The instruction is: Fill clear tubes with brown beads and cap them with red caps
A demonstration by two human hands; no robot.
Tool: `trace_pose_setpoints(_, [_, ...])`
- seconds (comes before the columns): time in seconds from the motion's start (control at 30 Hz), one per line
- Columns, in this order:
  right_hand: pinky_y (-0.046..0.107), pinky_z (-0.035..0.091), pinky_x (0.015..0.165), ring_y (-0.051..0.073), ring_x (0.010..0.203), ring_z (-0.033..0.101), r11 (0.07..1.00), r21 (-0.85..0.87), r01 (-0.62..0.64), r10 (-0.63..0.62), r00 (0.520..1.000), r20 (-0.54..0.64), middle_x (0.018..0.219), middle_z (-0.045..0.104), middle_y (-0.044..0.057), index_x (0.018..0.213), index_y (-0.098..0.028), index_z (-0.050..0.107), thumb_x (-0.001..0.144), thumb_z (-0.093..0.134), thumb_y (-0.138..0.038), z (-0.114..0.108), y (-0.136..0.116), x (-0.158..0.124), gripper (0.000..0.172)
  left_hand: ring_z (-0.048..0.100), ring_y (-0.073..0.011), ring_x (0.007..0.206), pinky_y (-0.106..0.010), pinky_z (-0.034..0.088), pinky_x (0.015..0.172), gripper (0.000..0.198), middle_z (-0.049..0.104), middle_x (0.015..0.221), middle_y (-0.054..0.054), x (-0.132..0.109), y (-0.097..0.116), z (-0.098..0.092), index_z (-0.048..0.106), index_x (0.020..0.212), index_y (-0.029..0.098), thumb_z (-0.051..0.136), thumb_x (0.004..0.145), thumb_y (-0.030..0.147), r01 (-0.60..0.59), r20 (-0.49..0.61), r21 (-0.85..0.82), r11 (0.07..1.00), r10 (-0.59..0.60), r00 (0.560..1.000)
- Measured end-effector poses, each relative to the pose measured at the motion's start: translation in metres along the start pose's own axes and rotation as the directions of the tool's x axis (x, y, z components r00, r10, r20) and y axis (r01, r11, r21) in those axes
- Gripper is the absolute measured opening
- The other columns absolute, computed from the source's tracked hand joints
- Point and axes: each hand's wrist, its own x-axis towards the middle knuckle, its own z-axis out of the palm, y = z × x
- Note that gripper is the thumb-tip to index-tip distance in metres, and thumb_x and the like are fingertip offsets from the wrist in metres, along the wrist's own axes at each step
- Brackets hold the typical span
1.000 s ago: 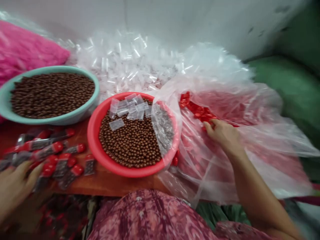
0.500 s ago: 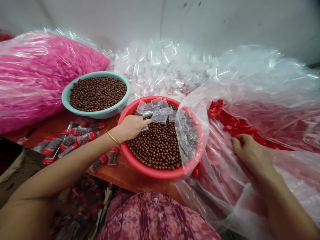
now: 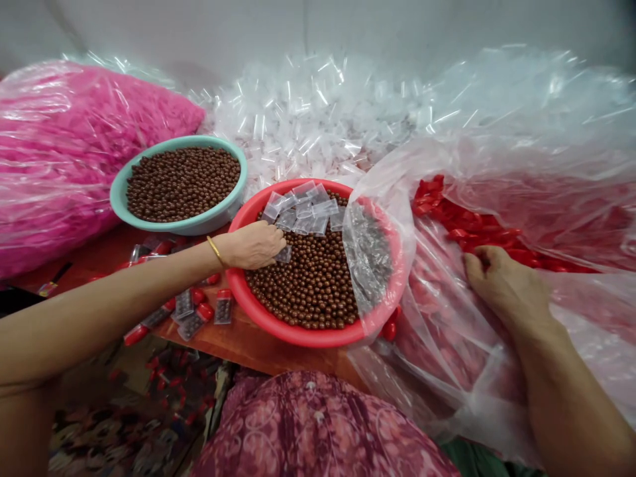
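My left hand (image 3: 253, 245) reaches over the rim of a red plastic basin (image 3: 237, 291), its bunched fingers among small clear bags (image 3: 303, 212). One small bag (image 3: 284, 254) lies right by the fingertips. Brown round beads or sweets (image 3: 303, 285) fill the basin. A gold bangle (image 3: 215, 251) circles my left wrist. My right hand (image 3: 504, 288) rests in a large clear plastic sack (image 3: 447, 344), just below a mass of red caps (image 3: 467, 225). Its fingertips are partly hidden.
A teal basin (image 3: 116, 199) of brown balls stands at the back left, beside a pink-filled plastic sack (image 3: 74, 165). Behind lies a heap of clear bags (image 3: 298, 119). Filled packets with red caps (image 3: 196, 318) lie on the reddish-brown table (image 3: 258, 348). My patterned lap (image 3: 318, 424) is below.
My left hand has drawn slightly left and its fingers have curled in. My right hand has shifted little. The view has tilted slightly, and my left arm now covers most of the packets.
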Motion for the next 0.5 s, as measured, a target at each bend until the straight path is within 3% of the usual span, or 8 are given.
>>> trace_pose_setpoints(0.13, [0.040, 0.046, 0.080, 0.032, 0.098, 0.066, 0.996, -0.001, -0.091, 0.090, 0.987, 0.134, 0.103, 0.070, 0.019, 0.120, -0.017, 0.058, 0.093, 0.038, -0.038, -0.017, -0.012, -0.006, 0.040, 0.063, -0.0213, 0.070, -0.029, 0.042, 0.060, 0.024, 0.067, 0.078, -0.016, 0.021, 0.022, -0.008, 0.064, 0.085, 0.005, 0.040, 0.086, 0.006, 0.135, 0.099, -0.053, 0.989, -0.130, 0.987])
trace_pose_setpoints(0.23, [0.040, 0.045, 0.082, 0.032, 0.101, 0.065, 0.996, 0.010, -0.094, 0.091, 0.985, 0.147, 0.106, 0.069, 0.020, 0.121, -0.016, 0.057, 0.093, 0.038, -0.036, -0.020, -0.013, -0.007, 0.040, 0.065, -0.0229, 0.080, -0.029, 0.046, 0.067, 0.023, 0.069, 0.082, -0.017, 0.046, 0.033, -0.014, 0.066, 0.084, 0.005, 0.043, 0.083, 0.004, 0.151, 0.169, -0.134, 0.979, -0.128, 0.977])
trace_pose_setpoints(0.33, [0.039, 0.044, 0.080, 0.031, 0.096, 0.066, 0.994, 0.049, -0.093, 0.086, 0.989, 0.124, 0.103, 0.069, 0.019, 0.119, -0.016, 0.059, 0.091, 0.042, -0.036, -0.016, -0.009, -0.007, 0.038, 0.065, -0.0238, 0.084, -0.029, 0.047, 0.072, 0.017, 0.069, 0.087, -0.016, 0.063, 0.035, -0.014, 0.066, 0.086, 0.006, 0.052, 0.078, 0.009, 0.212, 0.152, -0.283, 0.935, -0.175, 0.973])
trace_pose_setpoints(0.43, [0.037, 0.044, 0.076, 0.027, 0.085, 0.066, 0.979, 0.180, -0.099, 0.095, 0.995, 0.029, 0.097, 0.071, 0.017, 0.115, -0.017, 0.060, 0.087, 0.048, -0.035, -0.009, -0.004, -0.006, 0.035, 0.064, -0.0223, 0.080, -0.028, 0.047, 0.070, 0.017, 0.069, 0.085, -0.010, 0.067, 0.030, -0.005, 0.065, 0.085, 0.010, 0.059, 0.070, 0.012, 0.339, 0.126, -0.528, 0.778, -0.323, 0.938])
trace_pose_setpoints(0.5, [0.035, 0.045, 0.071, 0.024, 0.077, 0.065, 0.934, 0.349, -0.075, 0.115, 0.989, -0.094, 0.095, 0.070, 0.017, 0.113, -0.015, 0.060, 0.084, 0.051, -0.033, -0.003, -0.001, -0.004, 0.035, 0.063, -0.0187, 0.073, -0.025, 0.045, 0.065, 0.015, 0.067, 0.076, -0.003, 0.065, 0.026, 0.001, 0.063, 0.081, 0.012, 0.057, 0.067, 0.009, 0.368, 0.170, -0.736, 0.568, -0.371, 0.913])
